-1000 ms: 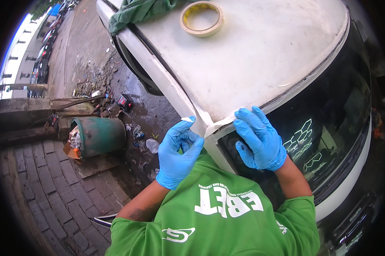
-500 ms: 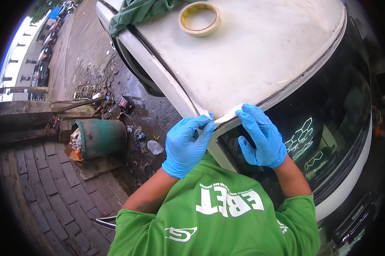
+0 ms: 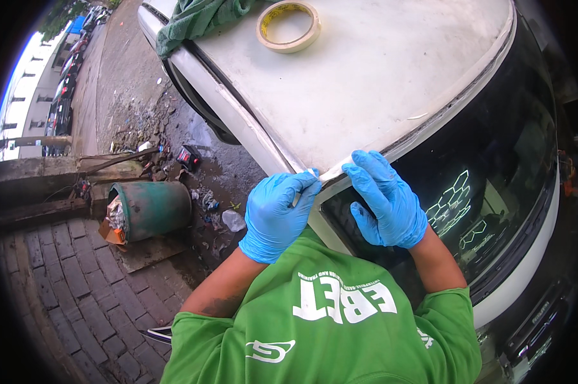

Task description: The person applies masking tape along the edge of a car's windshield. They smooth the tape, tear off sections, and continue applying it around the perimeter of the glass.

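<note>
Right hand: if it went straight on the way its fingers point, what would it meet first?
The right hand would likely meet the white car roof first; whether they touch is unclear.

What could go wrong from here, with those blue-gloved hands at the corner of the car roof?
The pale strip might crease or tear at the corner of the roof, where the left hand pinches its end, with the right hand close by. The green towel lies across the roof's side edge, so a tug could perhaps pull it off.
</note>
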A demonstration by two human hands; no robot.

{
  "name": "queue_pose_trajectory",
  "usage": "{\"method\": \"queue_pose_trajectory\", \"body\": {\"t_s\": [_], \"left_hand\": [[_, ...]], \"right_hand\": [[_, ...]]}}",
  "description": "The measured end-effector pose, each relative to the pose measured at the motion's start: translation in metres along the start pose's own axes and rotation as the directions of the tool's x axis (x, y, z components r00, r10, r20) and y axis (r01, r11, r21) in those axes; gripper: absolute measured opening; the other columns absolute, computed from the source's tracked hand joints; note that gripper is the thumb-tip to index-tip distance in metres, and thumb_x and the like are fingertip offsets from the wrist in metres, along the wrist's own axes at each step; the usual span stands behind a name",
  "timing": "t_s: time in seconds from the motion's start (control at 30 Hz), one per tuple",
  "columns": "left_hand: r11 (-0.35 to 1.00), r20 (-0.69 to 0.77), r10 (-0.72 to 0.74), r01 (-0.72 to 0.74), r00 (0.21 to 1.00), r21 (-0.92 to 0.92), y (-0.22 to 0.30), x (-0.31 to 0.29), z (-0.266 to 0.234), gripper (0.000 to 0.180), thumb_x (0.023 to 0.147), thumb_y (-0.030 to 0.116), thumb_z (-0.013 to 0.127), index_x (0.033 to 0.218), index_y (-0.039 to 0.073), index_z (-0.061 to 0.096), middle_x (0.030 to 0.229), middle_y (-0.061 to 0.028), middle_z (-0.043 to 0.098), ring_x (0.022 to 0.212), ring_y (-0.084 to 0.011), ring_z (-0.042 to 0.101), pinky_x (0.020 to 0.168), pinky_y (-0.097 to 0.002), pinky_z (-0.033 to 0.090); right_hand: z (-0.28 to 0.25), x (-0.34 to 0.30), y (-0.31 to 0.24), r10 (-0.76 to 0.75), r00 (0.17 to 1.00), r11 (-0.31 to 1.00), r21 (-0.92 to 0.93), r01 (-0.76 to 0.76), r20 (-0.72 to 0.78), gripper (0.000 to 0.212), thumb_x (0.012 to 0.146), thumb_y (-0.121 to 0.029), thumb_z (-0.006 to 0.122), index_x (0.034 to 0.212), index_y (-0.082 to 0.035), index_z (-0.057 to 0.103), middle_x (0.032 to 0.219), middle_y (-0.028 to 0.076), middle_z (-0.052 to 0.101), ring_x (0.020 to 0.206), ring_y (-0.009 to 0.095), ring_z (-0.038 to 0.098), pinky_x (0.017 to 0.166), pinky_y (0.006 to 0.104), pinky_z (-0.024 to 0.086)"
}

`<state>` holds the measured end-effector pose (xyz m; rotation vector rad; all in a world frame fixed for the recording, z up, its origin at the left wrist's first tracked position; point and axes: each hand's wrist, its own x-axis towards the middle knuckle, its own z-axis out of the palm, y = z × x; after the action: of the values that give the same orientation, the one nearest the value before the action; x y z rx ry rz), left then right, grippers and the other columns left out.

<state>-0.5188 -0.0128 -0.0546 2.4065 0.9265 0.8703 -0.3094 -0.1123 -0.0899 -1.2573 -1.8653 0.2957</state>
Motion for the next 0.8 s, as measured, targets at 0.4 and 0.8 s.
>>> {"method": "queue_pose_trajectory", "body": {"t_s": [0.4,0.8], "left_hand": [[0.984,0.058,-0.09,0.098,0.994,-0.151,-0.003,-0.003,-0.002,0.014,0.085,0.006,0.08,0.097,0.006,0.073,0.088,-0.0105,0.075,0.072,-0.0258,0.071,0.066,-0.0347,0.056],[0.978,0.101,-0.083,0.101,0.991,-0.184,-0.007,-0.006,0.002,0.014,0.086,0.007,0.08,0.098,0.005,0.072,0.09,-0.0115,0.075,0.074,-0.0274,0.072,0.067,-0.0361,0.057]], "right_hand": [[0.001,0.006,0.003,0.035,0.999,0.985,0.172,-0.034,-0.006,0.068,0.086,0.0,0.061,0.152,-0.001,0.044,0.15,0.027,0.049,0.139,0.047,0.048,0.116,0.0522,0.04],[0.002,0.009,-0.001,0.02,1.0,0.992,0.124,-0.021,0.008,0.066,0.086,0.0,0.062,0.15,-0.003,0.049,0.147,0.026,0.052,0.138,0.044,0.051,0.114,0.0514,0.043]]}}
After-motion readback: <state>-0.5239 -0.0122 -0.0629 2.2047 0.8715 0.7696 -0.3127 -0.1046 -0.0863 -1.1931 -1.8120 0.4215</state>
